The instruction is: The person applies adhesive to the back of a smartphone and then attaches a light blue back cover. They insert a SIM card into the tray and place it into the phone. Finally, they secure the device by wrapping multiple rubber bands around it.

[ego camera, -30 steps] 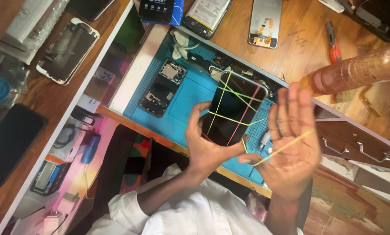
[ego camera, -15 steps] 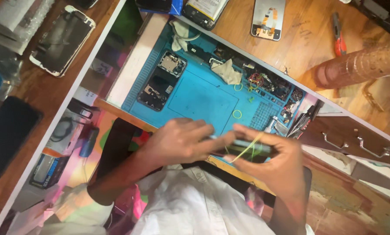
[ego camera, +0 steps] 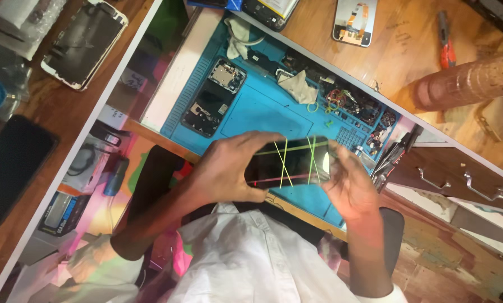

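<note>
A dark smartphone (ego camera: 288,163), wrapped in several yellow-green and red rubber bands, is held flat and sideways over the near edge of the blue work mat (ego camera: 262,115). My left hand (ego camera: 229,168) grips its left end, with the fingers curled over the top edge. At its right end is my right hand (ego camera: 349,185), slightly blurred, its fingers against the phone's edge. Behind the hands, an opened phone body (ego camera: 212,98) with exposed parts lies on the mat.
Small parts, loose rubber bands (ego camera: 318,106) and a cloth (ego camera: 296,87) fill the mat's far side. On the wooden desk lie a screen panel (ego camera: 352,22), red-handled pliers (ego camera: 443,39) and a brown roll (ego camera: 470,81). Phones (ego camera: 83,45) rest at left. Drawers (ego camera: 453,179) stand at right.
A second ago my left hand held the phone upright while my right stretched a rubber band. Both hands dropped toward my body, and the phone now lies sideways between them.
</note>
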